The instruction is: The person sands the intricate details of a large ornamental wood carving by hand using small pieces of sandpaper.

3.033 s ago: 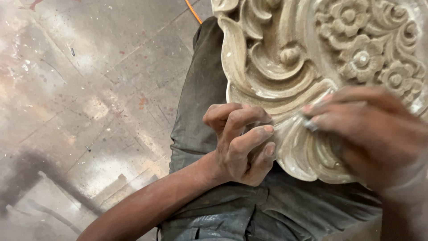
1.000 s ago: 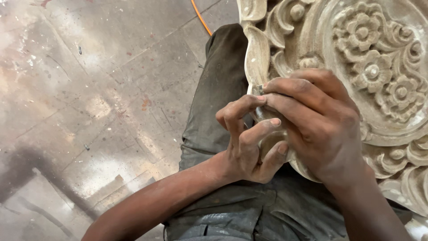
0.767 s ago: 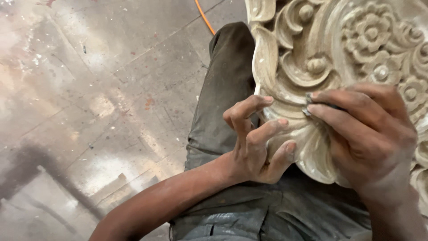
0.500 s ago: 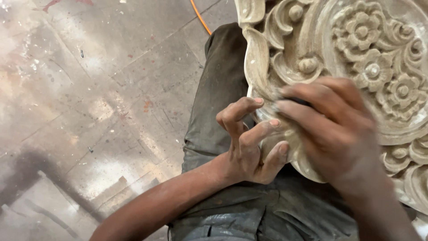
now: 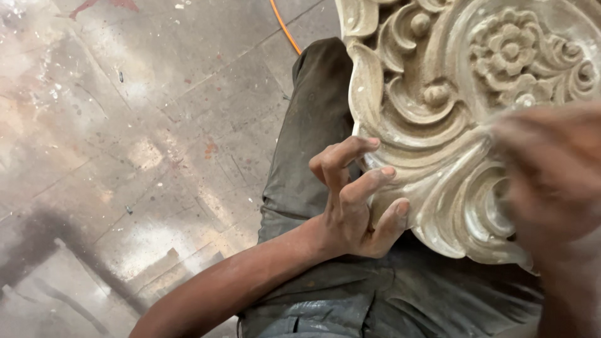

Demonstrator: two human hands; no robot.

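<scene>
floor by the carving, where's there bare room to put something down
The stained grey concrete floor lies bare left of the dark-trousered leg, up to the orange cable. The lap is crowded: the pale carved floral panel covers it, the left hand props its edge and the blurred right hand lies over it.

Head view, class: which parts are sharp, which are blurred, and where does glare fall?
Head view: the left hand and the carved floral panel are sharp; the right hand is smeared by motion blur, so its fingers cannot be made out; pale glare washes the dusty concrete floor at upper left.
</scene>
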